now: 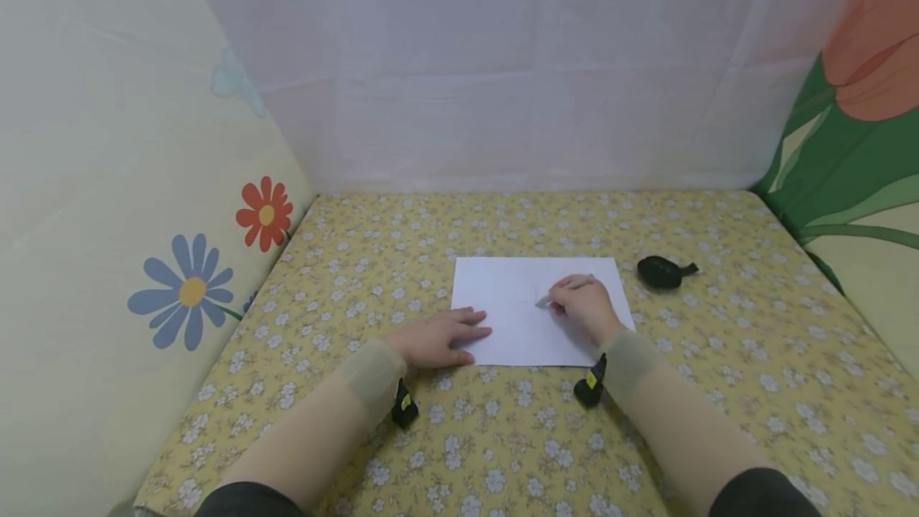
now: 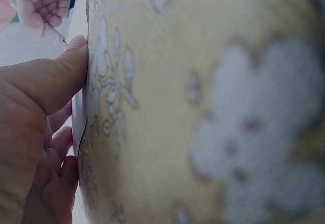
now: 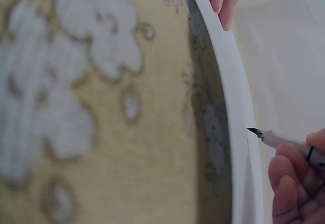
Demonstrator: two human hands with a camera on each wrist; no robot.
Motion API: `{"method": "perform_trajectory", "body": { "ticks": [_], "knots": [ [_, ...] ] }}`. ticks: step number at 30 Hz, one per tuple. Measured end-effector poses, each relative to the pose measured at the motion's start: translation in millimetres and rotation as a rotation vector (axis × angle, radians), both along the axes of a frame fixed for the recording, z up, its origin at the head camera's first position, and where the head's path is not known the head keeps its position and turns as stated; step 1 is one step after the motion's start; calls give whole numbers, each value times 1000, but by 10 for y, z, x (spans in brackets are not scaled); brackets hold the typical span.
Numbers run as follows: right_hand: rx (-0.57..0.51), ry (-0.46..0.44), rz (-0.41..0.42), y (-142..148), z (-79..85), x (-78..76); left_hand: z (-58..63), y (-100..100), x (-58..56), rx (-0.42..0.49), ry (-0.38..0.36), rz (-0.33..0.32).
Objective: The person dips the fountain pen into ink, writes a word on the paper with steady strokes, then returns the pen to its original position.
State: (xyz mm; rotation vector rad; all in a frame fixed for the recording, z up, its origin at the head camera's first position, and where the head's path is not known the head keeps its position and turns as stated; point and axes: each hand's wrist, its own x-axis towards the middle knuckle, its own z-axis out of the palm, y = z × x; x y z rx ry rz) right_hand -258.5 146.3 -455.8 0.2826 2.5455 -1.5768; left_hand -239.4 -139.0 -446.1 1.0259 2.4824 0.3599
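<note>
A sheet of white paper (image 1: 502, 341) lies on the flowered cloth. My right hand (image 1: 585, 308) pinches a pale fountain pen (image 3: 277, 140) between thumb and fingers, over the right half of the sheet. The pen's dark pointed nib faces left, close to the paper; whether it touches cannot be told. Faint thin lines show near the nib in the head view. My left hand (image 1: 434, 339) rests with spread fingers on the paper's lower left edge. In the left wrist view, its thumb (image 2: 63, 74) lies along that edge.
Right of the paper lies a small black rounded object (image 1: 659, 272) with a short tail. A yellow flowered cloth (image 1: 373, 262) covers the table. Behind it hangs a plain pale sheet (image 1: 445, 62), with flower-printed panels on the left and right. Each wrist wears a band with a small black device.
</note>
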Motion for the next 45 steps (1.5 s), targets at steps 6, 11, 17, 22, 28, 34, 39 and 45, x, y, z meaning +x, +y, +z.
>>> {"method": "perform_trajectory", "body": {
  "ticks": [6,11,17,22,28,34,39,45],
  "knots": [
    [0,5,20,-7,-4,28,-5,-6,2,5,0,-1],
    [-5,14,52,-12,3,74,1,-3,3,9,-8,4],
    [-19,9,91,-15,8,121,10,-6,4,11,-9,1],
    [-37,1,115,-17,19,160,15,-6,10,7,-4,0],
    [-59,4,150,0,-2,181,12,0,7,-2,-1,-2],
    [-82,0,178,-5,-10,199,18,4,5,-5,-9,-1],
    [-70,4,205,-15,-20,208,22,7,10,-5,-7,0],
    [-83,6,242,-4,-28,225,27,14,20,2,-13,12]
  ]
}}
